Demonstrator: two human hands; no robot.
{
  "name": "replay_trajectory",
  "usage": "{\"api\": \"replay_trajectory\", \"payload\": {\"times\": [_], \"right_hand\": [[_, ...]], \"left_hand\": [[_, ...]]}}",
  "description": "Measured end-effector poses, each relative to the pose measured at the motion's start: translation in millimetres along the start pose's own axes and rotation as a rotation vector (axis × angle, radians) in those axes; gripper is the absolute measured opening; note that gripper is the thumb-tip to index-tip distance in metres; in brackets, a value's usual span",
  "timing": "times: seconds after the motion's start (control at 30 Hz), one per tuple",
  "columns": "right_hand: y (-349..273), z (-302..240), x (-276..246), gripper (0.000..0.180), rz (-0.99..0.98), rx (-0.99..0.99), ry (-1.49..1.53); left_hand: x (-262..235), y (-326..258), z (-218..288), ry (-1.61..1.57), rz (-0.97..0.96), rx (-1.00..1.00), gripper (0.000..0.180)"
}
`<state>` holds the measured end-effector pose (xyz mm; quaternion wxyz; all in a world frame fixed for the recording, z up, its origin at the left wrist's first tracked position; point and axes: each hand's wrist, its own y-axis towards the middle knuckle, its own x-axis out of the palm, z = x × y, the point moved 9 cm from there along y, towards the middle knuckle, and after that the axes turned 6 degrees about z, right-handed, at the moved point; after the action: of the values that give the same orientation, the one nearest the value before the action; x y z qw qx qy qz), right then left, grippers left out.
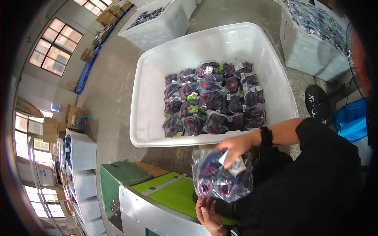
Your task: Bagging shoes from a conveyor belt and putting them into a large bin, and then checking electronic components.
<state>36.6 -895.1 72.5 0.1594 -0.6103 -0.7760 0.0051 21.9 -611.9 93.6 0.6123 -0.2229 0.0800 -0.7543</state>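
In front of my body hangs a clear plastic bag [214, 187] of dark blue and pink items that look like small shoes. My right hand [238, 146] grips its top edge, beside a white label [236, 166]. Below the bag's lower edge is my left hand [208, 216], fingers apart and partly curled, holding nothing; whether its fingertips touch the bag I cannot tell. Just beyond my right hand stands a large white plastic bin [153, 67]. Rows of similar bagged items [212, 100] cover its bottom, some with white or green labels.
A metal machine or table [151, 214] with a lime-green top [173, 194] stands at the near left, beside a green box [118, 173]. More filled white bins [163, 29] [315, 59] are farther off. A fan's round black base [318, 104] and a blue bag [352, 120] are at right.
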Motion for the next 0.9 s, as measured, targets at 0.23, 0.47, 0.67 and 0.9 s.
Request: {"api": "replay_trajectory", "payload": {"times": [0.23, 0.47, 0.67, 0.9], "right_hand": [[-52, -66, -217, 0.048, 0.723, -0.263, -0.073], [-137, 16, -398, 0.053, 1.654, -0.076, -0.146], [-8, 37, -258, 0.036, 1.058, -0.113, -0.447], [113, 15, -70, 0.044, 0.246, -0.275, -0.679]], "left_hand": [[-30, -3, -11, 0.094, 0.039, -0.036, 0.049], [-46, -8, -3, 0.129, 0.153, -0.036, 0.043], [-108, -28, -14, 0.118, 0.322, -0.053, 0.042], [-160, -28, 28, 0.149, 0.329, -0.041, 0.036]]}}
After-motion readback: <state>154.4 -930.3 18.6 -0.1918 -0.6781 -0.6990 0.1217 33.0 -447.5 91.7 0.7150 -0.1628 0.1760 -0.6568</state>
